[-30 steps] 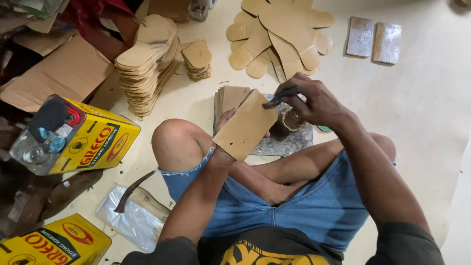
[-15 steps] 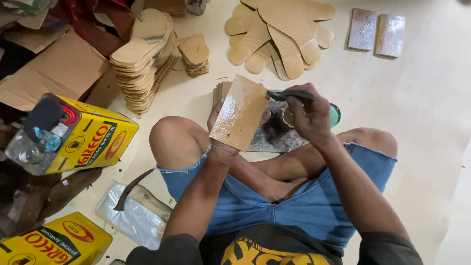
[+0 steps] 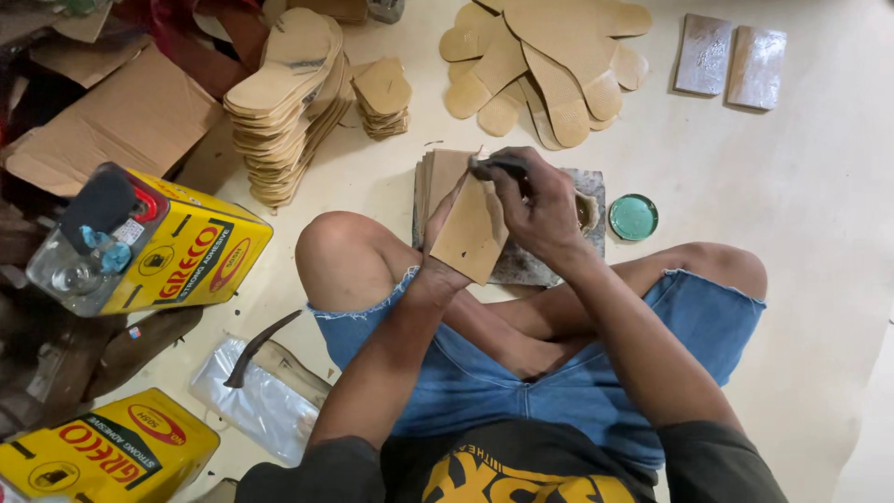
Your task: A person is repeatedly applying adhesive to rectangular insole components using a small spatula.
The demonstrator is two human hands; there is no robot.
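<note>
At frame centre, left hand (image 3: 445, 216) fingers pinched the thin tan board piece (image 3: 470, 233) by its edge, likely light, stiff; right hand (image 3: 540, 210) fingers closed round a dark brush (image 3: 498, 168).

Two yellow rectangular metal adhesive cans (image 3: 177, 247) (image 3: 102, 456); two grey rectangular slabs (image 3: 705, 54) (image 3: 756, 67); one round green lid (image 3: 633, 216); one dark-headed hammer (image 3: 256, 349).

left hand (image 3: 445, 222) behind card (image 3: 470, 233), tool (image 3: 498, 166) mostly hidden
</note>
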